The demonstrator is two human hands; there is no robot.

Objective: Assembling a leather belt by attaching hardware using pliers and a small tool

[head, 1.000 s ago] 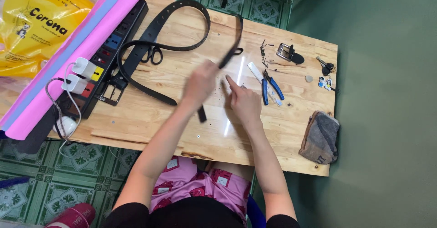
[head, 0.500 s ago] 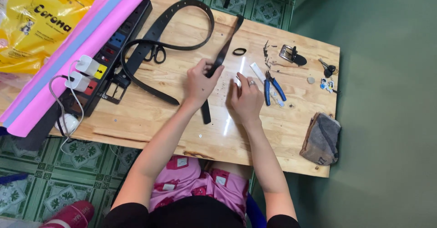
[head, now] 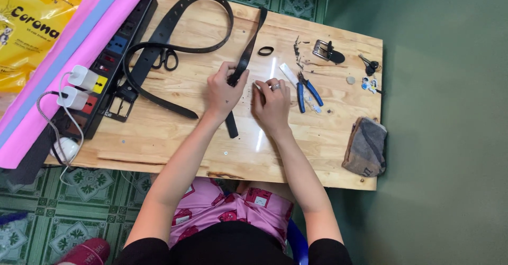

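My left hand (head: 224,89) pinches a short black leather strap (head: 248,42) near its middle. The strap runs from the table's far edge down to just below my wrist. My right hand (head: 272,100), with a ring on one finger, is curled just to the right of the strap. Its fingertips are closed on a small pale metal piece (head: 257,86), too small to identify. Blue-handled pliers (head: 305,90) lie right beside my right hand. A small black loop (head: 265,50) and a metal buckle (head: 325,50) lie beyond it.
A long black belt (head: 177,45) curls over the left half of the wooden table (head: 174,138), with black scissors (head: 166,59) inside its curve. A power strip (head: 119,53) with white chargers (head: 79,79), pink and blue rolls (head: 69,48) and a yellow bag (head: 32,21) are at left. Keys (head: 369,64) and a grey pouch (head: 366,146) are at right.
The strap has swung more upright. My left hand has slid up it to a grip near the middle. My right hand has curled its fingers and moved in beside the strap.
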